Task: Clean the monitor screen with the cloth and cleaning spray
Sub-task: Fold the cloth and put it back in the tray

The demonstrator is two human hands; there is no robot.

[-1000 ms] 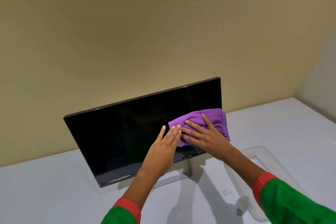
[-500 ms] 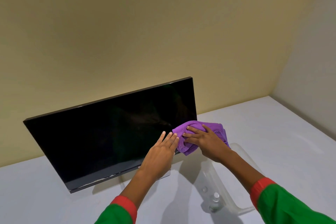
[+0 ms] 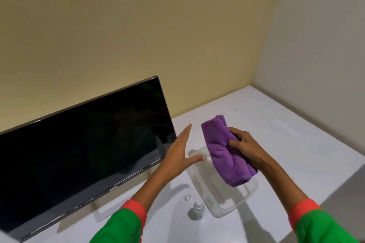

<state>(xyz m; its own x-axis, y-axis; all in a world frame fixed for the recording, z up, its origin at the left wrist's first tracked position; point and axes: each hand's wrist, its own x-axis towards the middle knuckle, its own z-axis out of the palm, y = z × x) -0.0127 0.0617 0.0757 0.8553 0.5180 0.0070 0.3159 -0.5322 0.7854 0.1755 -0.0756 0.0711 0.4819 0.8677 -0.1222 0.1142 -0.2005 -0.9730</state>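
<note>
The black monitor (image 3: 85,148) stands tilted on the white table, filling the left half of the view. My right hand (image 3: 245,148) grips a folded purple cloth (image 3: 225,154) in the air, to the right of the screen and above a clear tray. My left hand (image 3: 181,156) is open with fingers straight, just off the monitor's right edge, holding nothing. A small clear spray bottle (image 3: 198,210) stands on the table in front of the tray, its cap (image 3: 187,197) lying beside it.
A clear plastic tray (image 3: 231,201) lies on the white table (image 3: 276,134) under the cloth. Beige walls meet in a corner at the right. The table's right edge runs close to my right sleeve.
The cloth has come off the screen and moved right, bunched in my right hand. My left hand has left the screen. The view has swung right, so the monitor sits further left.
</note>
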